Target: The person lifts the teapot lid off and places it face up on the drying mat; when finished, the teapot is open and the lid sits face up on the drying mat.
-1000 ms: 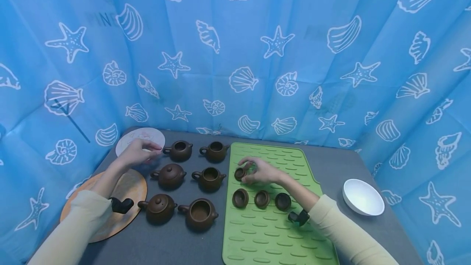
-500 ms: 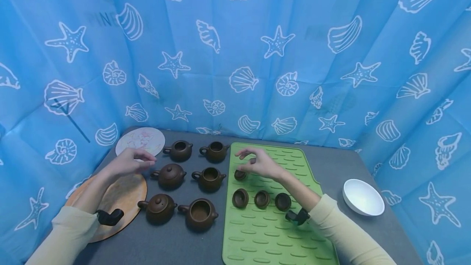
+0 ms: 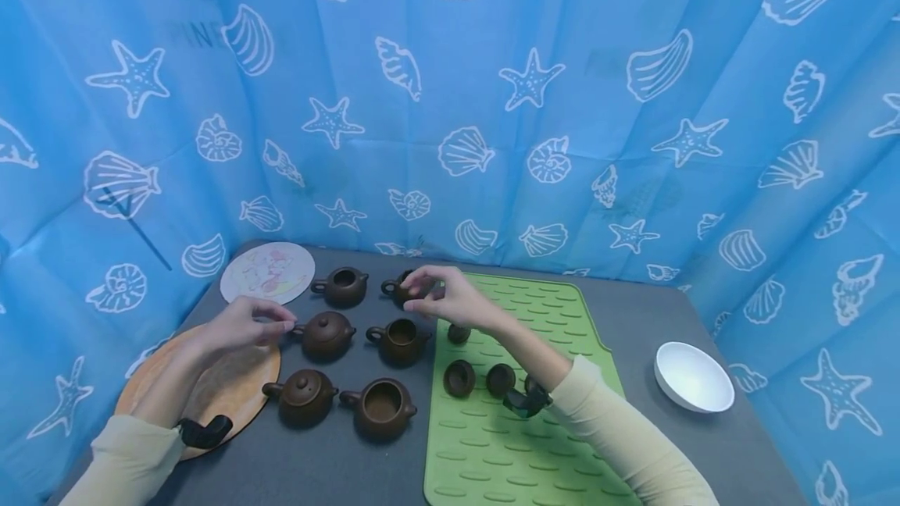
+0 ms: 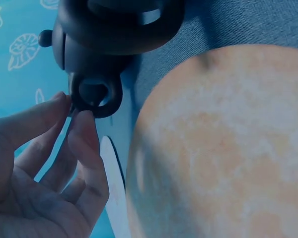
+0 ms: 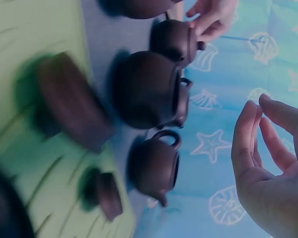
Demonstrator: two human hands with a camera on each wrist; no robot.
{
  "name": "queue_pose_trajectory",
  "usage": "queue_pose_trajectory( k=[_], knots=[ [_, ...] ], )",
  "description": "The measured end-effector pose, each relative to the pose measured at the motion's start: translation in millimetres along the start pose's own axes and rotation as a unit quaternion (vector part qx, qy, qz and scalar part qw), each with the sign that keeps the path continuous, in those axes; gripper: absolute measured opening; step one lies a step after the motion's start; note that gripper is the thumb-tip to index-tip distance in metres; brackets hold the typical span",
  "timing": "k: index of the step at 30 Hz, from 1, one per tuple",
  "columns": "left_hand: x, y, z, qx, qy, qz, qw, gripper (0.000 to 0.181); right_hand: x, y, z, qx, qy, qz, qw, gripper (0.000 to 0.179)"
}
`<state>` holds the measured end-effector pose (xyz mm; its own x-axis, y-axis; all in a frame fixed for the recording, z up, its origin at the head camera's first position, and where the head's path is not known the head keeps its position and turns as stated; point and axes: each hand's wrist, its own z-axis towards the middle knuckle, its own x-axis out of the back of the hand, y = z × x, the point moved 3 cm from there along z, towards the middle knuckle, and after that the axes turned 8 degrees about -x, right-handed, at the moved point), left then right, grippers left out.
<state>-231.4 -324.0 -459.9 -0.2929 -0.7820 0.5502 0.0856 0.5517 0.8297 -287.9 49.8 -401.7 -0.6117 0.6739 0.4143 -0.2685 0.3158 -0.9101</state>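
Observation:
My left hand (image 3: 242, 326) is beside a dark brown lidded teapot (image 3: 327, 335) in the middle row. In the left wrist view its thumb and forefinger pinch the teapot's ring-shaped handle (image 4: 114, 99). The lid's knob points up. My right hand (image 3: 453, 299) hovers over an open teapot (image 3: 391, 288) at the back, partly covering it. Its thumb and fingertips come close together in the right wrist view, with nothing visible between them. Small dark round pieces (image 3: 459, 378), lids or little cups, lie on the green mat (image 3: 506, 459); my right wrist partly covers one.
Other teapots stand in rows: an open one (image 3: 340, 288) behind, one in the middle (image 3: 401, 342), a lidded one (image 3: 304, 399) and an open one (image 3: 380, 411) in front. A round wooden board (image 3: 263, 369), a pale disc (image 3: 267, 272) and a white bowl (image 3: 694, 377) surround them.
My right hand has left the small round piece on the mat and moved left over the back teapot. My left hand has come down from the back to the middle lidded teapot's handle.

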Motion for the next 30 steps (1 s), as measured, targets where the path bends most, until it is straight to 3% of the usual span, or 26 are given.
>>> queue_pose_trajectory(
  k=[11, 23, 30],
  knots=[
    [-5.3, -1.2, 0.4, -0.01, 0.021, 0.018, 0.9996, 0.027, -32, -31, 41.5, 0.017, -0.047, -0.013, 0.9987, 0.027],
    [-5.6, -1.5, 0.7, 0.0, 0.024, 0.022, 0.9995, 0.029, -74, -28, 86.6, -0.043, -0.106, -0.021, 0.9932, 0.028],
    [-5.9, -0.9, 0.1, 0.001, 0.022, 0.023, 0.9995, 0.029, -96, -19, 99.2, -0.098, -0.133, -0.023, 0.9859, 0.02]
  ],
)
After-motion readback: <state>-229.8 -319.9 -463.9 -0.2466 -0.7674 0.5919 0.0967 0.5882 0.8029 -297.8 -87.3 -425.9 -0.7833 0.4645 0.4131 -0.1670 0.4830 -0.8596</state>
